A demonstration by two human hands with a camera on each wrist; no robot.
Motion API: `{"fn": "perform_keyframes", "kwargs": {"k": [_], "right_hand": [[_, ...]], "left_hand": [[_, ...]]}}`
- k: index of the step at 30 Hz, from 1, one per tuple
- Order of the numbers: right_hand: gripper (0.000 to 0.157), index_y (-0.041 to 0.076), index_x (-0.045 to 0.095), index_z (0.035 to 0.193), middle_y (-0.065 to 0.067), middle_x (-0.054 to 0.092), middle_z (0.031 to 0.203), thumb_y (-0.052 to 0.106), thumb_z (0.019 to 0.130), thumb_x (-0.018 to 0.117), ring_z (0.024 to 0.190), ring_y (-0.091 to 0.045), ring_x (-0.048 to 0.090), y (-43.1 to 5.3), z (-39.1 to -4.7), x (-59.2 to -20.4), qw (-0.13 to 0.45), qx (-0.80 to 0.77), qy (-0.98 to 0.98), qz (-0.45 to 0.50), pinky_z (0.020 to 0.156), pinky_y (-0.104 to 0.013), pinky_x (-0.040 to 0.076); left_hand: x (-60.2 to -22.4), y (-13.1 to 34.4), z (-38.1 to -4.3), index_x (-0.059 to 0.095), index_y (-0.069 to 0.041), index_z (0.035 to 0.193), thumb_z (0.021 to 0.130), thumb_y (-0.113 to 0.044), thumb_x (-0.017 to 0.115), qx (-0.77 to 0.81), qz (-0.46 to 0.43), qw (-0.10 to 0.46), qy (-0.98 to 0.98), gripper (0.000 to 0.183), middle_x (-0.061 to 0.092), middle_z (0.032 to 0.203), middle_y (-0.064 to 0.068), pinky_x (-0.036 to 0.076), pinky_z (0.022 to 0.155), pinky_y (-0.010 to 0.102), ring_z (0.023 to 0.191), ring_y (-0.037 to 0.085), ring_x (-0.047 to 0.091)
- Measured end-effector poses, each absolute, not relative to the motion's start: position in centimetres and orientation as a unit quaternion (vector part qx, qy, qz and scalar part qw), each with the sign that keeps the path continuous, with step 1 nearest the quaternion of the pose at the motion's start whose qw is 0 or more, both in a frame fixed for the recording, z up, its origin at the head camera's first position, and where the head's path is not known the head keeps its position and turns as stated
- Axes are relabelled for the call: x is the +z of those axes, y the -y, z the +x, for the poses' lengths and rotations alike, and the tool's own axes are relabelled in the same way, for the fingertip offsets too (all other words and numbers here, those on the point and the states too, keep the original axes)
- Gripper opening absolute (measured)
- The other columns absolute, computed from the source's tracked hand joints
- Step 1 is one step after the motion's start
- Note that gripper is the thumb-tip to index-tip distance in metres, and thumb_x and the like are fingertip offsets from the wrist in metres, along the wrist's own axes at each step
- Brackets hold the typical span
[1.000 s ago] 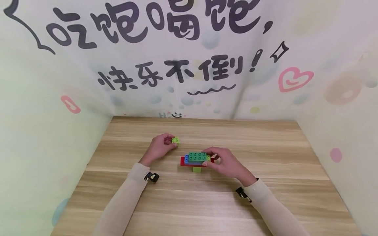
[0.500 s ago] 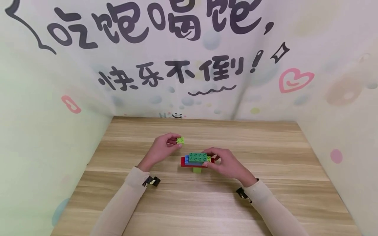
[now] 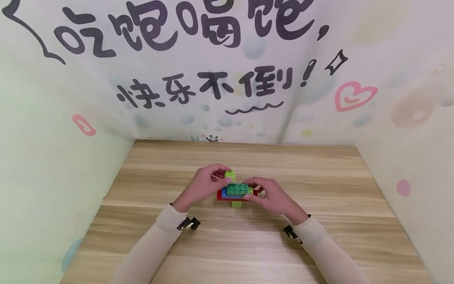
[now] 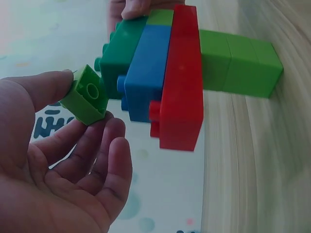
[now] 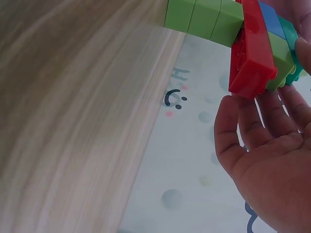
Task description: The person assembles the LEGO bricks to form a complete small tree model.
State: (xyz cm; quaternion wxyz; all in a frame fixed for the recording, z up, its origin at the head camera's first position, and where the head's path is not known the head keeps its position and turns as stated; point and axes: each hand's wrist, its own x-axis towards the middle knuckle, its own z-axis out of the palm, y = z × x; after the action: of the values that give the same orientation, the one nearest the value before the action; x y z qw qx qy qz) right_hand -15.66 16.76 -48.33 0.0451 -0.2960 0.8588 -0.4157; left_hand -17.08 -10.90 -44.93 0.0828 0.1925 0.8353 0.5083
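Note:
My left hand (image 3: pixel 205 184) pinches a small light-green toy brick (image 4: pixel 84 101) between thumb and fingertips. In the left wrist view the brick is tilted, its hollow underside facing the studs of a dark-green brick (image 4: pixel 122 53). That brick tops a stack: a blue brick (image 4: pixel 147 73) beside a light-green one (image 5: pixel 280 59), a long red brick (image 4: pixel 182 82) beneath, and a column of light-green bricks (image 4: pixel 238 60) standing on the table. My right hand (image 3: pixel 271 196) holds the stack's right end, thumb at the front and fingers behind.
The wood-grain table (image 3: pixel 227 244) spreads around the stack. A printed white wall (image 3: pixel 198 122) rises at its back edge, with side walls left and right. Dark camera mounts (image 3: pixel 189 223) sit at the wrists.
My left hand has moved right, carrying the small light-green brick from the left of the stack to just over its top. My right hand and the stack have stayed in place.

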Motion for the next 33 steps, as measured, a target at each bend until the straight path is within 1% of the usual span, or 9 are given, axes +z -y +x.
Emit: {"fn": "perform_keyframes", "kwargs": {"k": [7,15,20,26,33], "right_hand": [[0.035,0.021,0.072,0.129,0.007,0.075,0.119,0.035,0.097,0.079,0.099,-0.012,0.068,-16.8,-15.7,-48.3,0.045,-0.417,-0.857,-0.298,0.083,-0.048,0.062],[0.037,0.018,0.072,0.130,0.007,0.076,0.121,0.033,0.097,0.079,0.099,-0.012,0.068,-16.8,-15.8,-48.5,0.045,-0.416,-0.858,-0.298,0.084,-0.050,0.061],[0.036,0.019,0.072,0.130,0.008,0.075,0.120,0.033,0.097,0.079,0.099,-0.011,0.067,-16.8,-15.8,-48.5,0.044,-0.417,-0.858,-0.298,0.084,-0.050,0.061],[0.034,0.020,0.072,0.128,0.009,0.075,0.117,0.033,0.097,0.079,0.099,-0.011,0.067,-16.8,-15.7,-48.5,0.041,-0.417,-0.858,-0.297,0.084,-0.049,0.061],[0.031,0.022,0.071,0.125,0.010,0.075,0.113,0.034,0.097,0.079,0.098,-0.010,0.067,-16.8,-15.6,-48.4,0.040,-0.420,-0.856,-0.297,0.083,-0.048,0.061]], "left_hand": [[-44.7,9.9,-16.5,0.073,-0.018,0.128,0.100,-0.034,0.075,0.504,0.219,0.097,-0.830,0.033,0.074,0.112,0.000,0.061,0.088,0.033,0.102,0.016,0.068],[-44.9,9.3,-16.4,0.074,-0.021,0.126,0.099,-0.040,0.075,0.488,0.226,0.109,-0.836,0.033,0.074,0.112,-0.006,0.059,0.089,0.032,0.104,0.012,0.068],[-44.9,9.4,-16.3,0.074,-0.019,0.128,0.098,-0.037,0.077,0.478,0.233,0.107,-0.840,0.034,0.074,0.114,-0.006,0.060,0.091,0.035,0.104,0.012,0.067],[-44.8,9.4,-16.1,0.073,-0.016,0.129,0.097,-0.033,0.080,0.477,0.249,0.099,-0.837,0.037,0.074,0.118,-0.001,0.061,0.093,0.043,0.105,0.014,0.068],[-45.0,9.4,-16.1,0.074,-0.015,0.127,0.095,-0.030,0.081,0.471,0.262,0.088,-0.838,0.036,0.074,0.120,0.000,0.062,0.090,0.039,0.106,0.014,0.068]]}}
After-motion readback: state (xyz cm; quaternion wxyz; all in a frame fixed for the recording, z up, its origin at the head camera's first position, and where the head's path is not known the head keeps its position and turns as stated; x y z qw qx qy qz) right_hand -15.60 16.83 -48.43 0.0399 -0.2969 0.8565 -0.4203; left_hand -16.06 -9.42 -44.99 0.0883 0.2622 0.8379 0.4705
